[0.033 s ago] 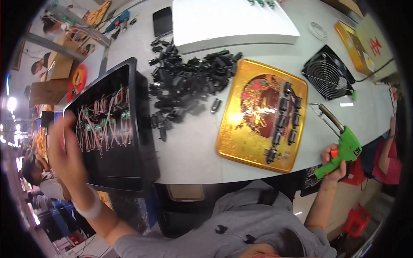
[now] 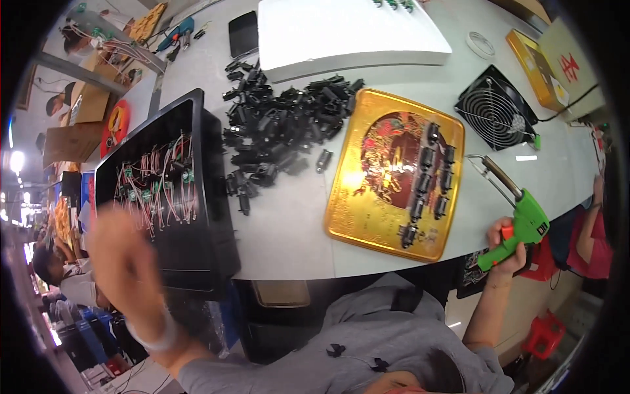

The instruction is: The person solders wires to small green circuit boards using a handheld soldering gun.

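My left hand [image 2: 125, 259], smeared by motion, is over the near left corner of a black tray [image 2: 220, 197]; its fingers cannot be made out. Inside that tray lie small green circuit boards with red and white wires [image 2: 154, 190]. My right hand [image 2: 508, 253] is closed round the handle of a green soldering gun [image 2: 528, 220] with an orange trigger, its metal tip pointing up and left. Between my hands rests a gold tin lid [image 2: 354, 203], bearing two rows of small black parts [image 2: 423, 184] on its right half.
A heap of black plastic parts [image 2: 282, 125] lies behind the tray, with one loose part [image 2: 323, 160] apart from it. Farther back are a white foam block [image 2: 354, 39] and a phone [image 2: 243, 34]. A black fan [image 2: 495, 108] and solder coil [image 2: 481, 44] sit at right.
My left hand has moved down and slightly right, toward me, along the tray's left side. My right hand still grips the soldering gun. The whole view has shifted slightly.
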`<move>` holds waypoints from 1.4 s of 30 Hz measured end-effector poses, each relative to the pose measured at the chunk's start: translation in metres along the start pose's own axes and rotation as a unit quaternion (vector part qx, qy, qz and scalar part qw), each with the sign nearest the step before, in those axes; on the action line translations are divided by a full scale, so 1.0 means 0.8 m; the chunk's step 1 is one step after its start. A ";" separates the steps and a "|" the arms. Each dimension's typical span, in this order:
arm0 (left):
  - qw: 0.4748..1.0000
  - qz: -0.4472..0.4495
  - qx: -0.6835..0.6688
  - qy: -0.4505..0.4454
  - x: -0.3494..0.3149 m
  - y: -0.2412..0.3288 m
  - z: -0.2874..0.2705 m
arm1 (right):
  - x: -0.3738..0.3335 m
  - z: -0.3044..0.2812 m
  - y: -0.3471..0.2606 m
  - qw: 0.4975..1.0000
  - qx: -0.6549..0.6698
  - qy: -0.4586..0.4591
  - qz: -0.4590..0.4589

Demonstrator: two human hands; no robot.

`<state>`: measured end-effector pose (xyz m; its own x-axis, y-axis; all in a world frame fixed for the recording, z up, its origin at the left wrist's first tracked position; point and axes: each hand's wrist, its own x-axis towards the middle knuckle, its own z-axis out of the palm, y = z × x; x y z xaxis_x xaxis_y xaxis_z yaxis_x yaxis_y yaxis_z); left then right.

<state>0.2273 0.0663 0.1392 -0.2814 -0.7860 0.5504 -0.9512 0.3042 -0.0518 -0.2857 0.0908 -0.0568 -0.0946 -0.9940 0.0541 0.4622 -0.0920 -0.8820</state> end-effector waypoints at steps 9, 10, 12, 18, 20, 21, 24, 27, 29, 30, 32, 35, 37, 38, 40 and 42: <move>0.979 -0.057 -0.168 -0.096 -0.041 0.160 0.128 | 0.005 -0.008 -0.005 0.996 0.067 -0.066 -0.003; 0.979 -0.064 -0.173 -0.091 -0.035 0.169 0.146 | 0.004 -0.007 -0.006 0.995 0.070 -0.071 -0.005; 0.980 -0.068 -0.169 -0.078 -0.014 0.185 0.170 | 0.006 -0.006 -0.007 0.994 0.081 -0.069 -0.025; 0.993 -0.027 -0.116 -0.013 0.117 0.187 0.205 | 0.007 -0.007 -0.008 0.991 0.110 -0.065 -0.030; 0.993 -0.040 -0.114 0.017 0.174 0.179 0.240 | 0.008 -0.008 -0.006 0.993 0.104 -0.052 -0.024; 0.992 -0.052 -0.111 0.004 0.201 0.170 0.259 | 0.006 -0.004 -0.008 0.992 0.112 -0.048 -0.012; 0.986 -0.085 -0.139 -0.039 0.276 0.150 0.332 | -0.001 -0.008 -0.012 0.995 0.090 -0.048 0.023; 0.990 -0.060 -0.120 -0.049 0.342 0.158 0.377 | -0.006 -0.010 -0.012 0.993 0.087 -0.062 0.045; 0.998 0.013 -0.048 -0.034 0.382 0.164 0.397 | -0.006 -0.010 -0.015 0.993 0.076 -0.074 0.042; 0.998 0.021 -0.047 -0.035 0.401 0.164 0.406 | -0.006 -0.008 -0.016 0.993 0.060 -0.094 0.046; 1.000 -0.009 -0.001 0.021 0.438 0.170 0.424 | -0.009 -0.009 -0.016 0.993 0.061 -0.076 0.073; 0.999 -0.022 -0.024 0.040 0.472 0.181 0.442 | -0.009 -0.010 -0.024 0.983 0.098 -0.121 0.093; 0.998 -0.008 -0.039 0.050 0.481 0.185 0.450 | -0.007 -0.013 -0.032 0.982 0.096 -0.124 0.110; 0.999 0.023 -0.005 0.032 0.482 0.184 0.453 | -0.006 -0.015 -0.034 0.979 0.092 -0.132 0.127; 0.998 0.059 0.030 0.011 0.481 0.176 0.459 | -0.003 -0.022 -0.031 0.975 0.085 -0.151 0.139; 0.995 0.092 -0.005 0.045 0.475 0.163 0.463 | -0.001 -0.025 -0.027 0.971 0.077 -0.171 0.150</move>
<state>-0.0504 -0.3924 0.0332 -0.4368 -0.6656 0.6051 -0.8835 0.4440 -0.1493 -0.3137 0.0947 -0.0470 0.3516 -0.9360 -0.0190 0.5525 0.2239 -0.8029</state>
